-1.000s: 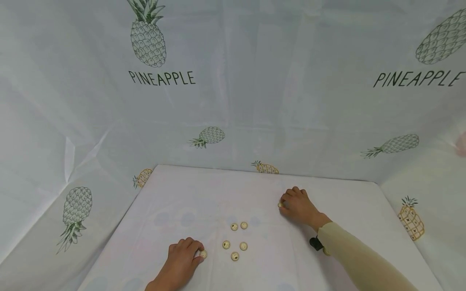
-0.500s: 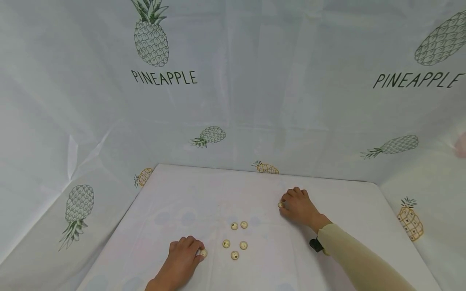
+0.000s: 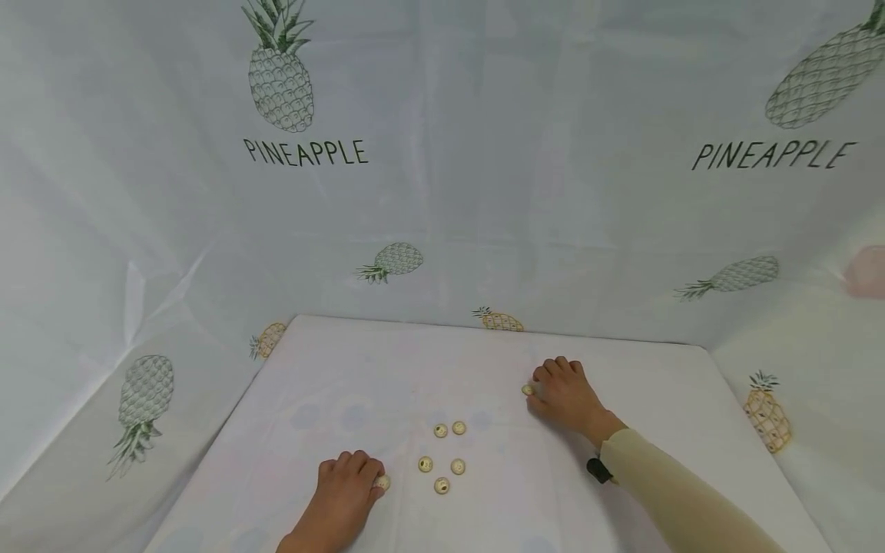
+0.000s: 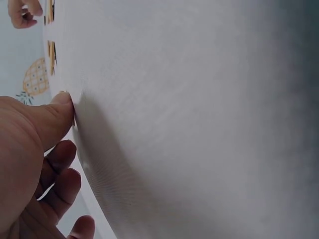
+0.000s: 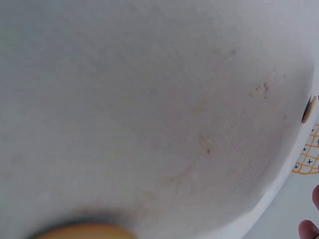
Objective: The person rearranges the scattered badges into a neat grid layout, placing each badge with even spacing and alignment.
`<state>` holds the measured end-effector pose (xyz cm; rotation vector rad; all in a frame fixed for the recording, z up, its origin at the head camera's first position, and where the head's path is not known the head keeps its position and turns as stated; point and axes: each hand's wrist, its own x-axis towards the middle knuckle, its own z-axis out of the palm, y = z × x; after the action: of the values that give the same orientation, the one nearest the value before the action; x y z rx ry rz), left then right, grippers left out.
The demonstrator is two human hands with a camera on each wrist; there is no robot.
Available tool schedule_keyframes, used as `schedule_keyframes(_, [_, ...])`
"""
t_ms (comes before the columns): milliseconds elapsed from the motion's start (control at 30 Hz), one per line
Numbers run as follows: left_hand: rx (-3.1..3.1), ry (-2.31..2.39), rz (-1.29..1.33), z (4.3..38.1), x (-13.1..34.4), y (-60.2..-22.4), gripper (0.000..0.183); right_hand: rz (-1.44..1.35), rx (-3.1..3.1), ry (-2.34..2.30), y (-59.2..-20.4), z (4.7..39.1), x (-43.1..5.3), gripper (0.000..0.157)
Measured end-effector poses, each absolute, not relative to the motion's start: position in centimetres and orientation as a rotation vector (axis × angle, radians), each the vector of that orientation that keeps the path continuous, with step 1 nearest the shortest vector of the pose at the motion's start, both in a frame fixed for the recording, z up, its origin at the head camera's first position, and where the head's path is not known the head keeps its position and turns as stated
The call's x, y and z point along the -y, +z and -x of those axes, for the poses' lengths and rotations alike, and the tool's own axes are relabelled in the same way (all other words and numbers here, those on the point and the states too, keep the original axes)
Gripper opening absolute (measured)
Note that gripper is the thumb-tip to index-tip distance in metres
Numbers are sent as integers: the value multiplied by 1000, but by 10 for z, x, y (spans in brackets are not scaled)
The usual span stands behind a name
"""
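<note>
- The left hand (image 3: 339,491) pinched a near disc (image 3: 382,482) between thumb and finger on the white table (image 3: 387,361), with no clear change from half a second earlier
- The right hand (image 3: 568,395) kept curled fingers at a far disc (image 3: 528,390), more of which now showed; whether they gripped it could not be told
- Five loose discs (image 3: 442,485) lay between the hands, their arrangement unchanged
- So, seemingly, the right hand's hold had eased, while the left's work stood paused
</note>
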<state>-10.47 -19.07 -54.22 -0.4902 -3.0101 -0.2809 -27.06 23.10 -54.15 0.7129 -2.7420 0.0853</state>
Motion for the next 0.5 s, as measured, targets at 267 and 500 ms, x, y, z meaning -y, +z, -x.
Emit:
schedule_keyframes(267, [2995,-290,481,105,192,-544,20,-671,2694,82,-536,256,-238,36])
schedule_keyframes(500, [2976,-239,466,103,190,-544,20,-600,2673,146,-529,227,-253,34])
